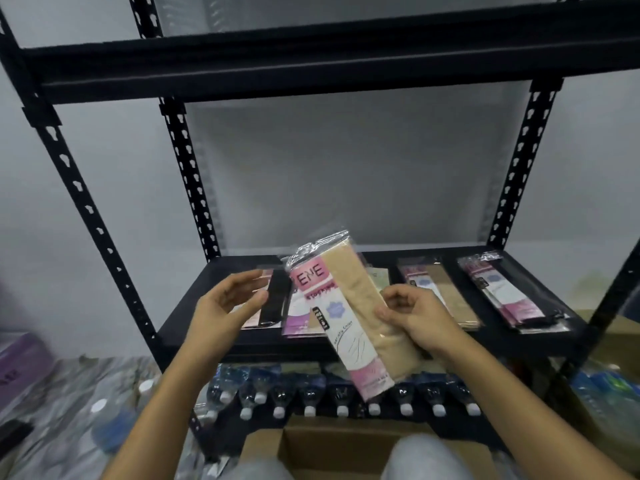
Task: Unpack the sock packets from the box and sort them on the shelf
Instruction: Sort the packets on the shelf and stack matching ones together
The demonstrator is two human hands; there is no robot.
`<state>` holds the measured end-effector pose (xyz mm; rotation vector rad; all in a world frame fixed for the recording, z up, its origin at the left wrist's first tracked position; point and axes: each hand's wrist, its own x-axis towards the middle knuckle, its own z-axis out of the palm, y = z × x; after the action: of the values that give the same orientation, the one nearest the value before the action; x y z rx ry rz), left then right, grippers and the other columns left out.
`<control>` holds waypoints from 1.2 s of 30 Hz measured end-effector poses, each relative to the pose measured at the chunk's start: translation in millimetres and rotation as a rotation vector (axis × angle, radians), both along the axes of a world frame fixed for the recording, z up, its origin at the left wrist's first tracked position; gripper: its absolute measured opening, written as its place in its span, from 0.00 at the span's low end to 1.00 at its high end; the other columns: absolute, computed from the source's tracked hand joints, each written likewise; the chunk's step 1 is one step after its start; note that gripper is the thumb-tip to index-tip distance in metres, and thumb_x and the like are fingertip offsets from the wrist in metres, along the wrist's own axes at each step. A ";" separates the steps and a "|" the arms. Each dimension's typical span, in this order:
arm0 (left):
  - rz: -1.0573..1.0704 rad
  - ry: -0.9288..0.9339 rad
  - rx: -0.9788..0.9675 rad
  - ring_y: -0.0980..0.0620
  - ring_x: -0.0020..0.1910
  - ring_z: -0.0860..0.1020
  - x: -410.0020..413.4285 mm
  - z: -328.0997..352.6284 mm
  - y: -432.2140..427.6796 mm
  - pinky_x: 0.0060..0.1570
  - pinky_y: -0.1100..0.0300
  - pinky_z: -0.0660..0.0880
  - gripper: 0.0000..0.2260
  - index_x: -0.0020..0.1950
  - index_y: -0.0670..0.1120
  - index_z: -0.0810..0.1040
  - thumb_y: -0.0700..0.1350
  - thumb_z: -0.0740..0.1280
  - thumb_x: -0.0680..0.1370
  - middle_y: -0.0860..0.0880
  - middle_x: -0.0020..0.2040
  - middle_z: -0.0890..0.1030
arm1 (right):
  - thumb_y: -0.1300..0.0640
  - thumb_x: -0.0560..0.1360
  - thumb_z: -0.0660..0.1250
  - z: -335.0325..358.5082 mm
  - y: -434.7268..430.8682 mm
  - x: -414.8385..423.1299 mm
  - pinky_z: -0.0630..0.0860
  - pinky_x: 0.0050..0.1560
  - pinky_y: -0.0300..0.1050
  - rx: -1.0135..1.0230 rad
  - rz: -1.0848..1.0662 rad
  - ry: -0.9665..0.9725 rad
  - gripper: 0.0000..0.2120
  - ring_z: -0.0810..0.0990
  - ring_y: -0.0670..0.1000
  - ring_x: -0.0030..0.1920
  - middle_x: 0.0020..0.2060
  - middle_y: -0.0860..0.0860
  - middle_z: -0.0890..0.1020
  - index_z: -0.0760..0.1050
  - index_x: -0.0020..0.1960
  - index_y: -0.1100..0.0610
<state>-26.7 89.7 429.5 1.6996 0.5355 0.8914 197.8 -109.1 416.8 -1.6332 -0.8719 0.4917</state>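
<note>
My right hand (414, 315) grips a clear packet of beige socks (349, 306) with a pink and white label, held tilted above the front of the black shelf (207, 327). My left hand (227, 303) hovers open just left of the packet, not touching it. On the shelf lie sorted piles: a black sock packet (277, 299) behind my left hand, a pink-labelled pile (298, 323) under the held packet, a beige pile (440, 289) and a dark pile (509, 296) to the right. The cardboard box (332, 452) stands open at the bottom, between my knees.
A row of capped water bottles (343, 400) lies on the lower level beneath the shelf. More bottles (114, 420) lie on the marbled floor at left. A purple box (20, 365) sits far left, and another cardboard box (613, 348) at right. The upper shelf beam (311, 60) runs overhead.
</note>
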 end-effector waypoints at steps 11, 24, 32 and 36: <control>0.001 -0.013 -0.196 0.50 0.54 0.83 39.9 -44.8 -9.8 0.54 0.51 0.80 0.13 0.60 0.48 0.80 0.41 0.70 0.76 0.50 0.53 0.86 | 0.61 0.74 0.70 -9.1 -36.5 122.2 0.80 0.51 0.57 -0.032 -0.467 0.163 0.10 0.83 0.58 0.46 0.46 0.57 0.83 0.77 0.54 0.63; -0.048 0.039 -0.223 0.50 0.55 0.83 76.3 -58.2 -16.1 0.52 0.54 0.80 0.12 0.59 0.49 0.80 0.39 0.70 0.77 0.51 0.53 0.86 | 0.60 0.73 0.71 -44.6 -4.4 186.2 0.78 0.57 0.57 -0.209 -0.693 0.158 0.04 0.80 0.59 0.51 0.48 0.57 0.81 0.79 0.46 0.60; -0.033 0.054 -0.247 0.51 0.54 0.83 79.9 -66.6 -10.8 0.50 0.55 0.80 0.12 0.59 0.48 0.80 0.39 0.70 0.77 0.50 0.53 0.86 | 0.61 0.75 0.68 -51.9 4.2 195.9 0.75 0.47 0.47 -0.383 -0.676 -0.048 0.08 0.76 0.55 0.42 0.42 0.59 0.80 0.80 0.48 0.66; -0.021 0.061 -0.259 0.50 0.54 0.83 76.8 -70.5 -9.5 0.50 0.54 0.80 0.11 0.58 0.48 0.80 0.39 0.70 0.77 0.49 0.53 0.86 | 0.57 0.74 0.68 -58.6 4.0 197.0 0.77 0.54 0.52 -0.502 -0.666 -0.167 0.12 0.78 0.59 0.50 0.50 0.61 0.82 0.79 0.53 0.63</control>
<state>50.1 80.2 358.9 1.4971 0.6442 0.7236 394.8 -105.1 358.3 -2.3170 -0.2773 0.1006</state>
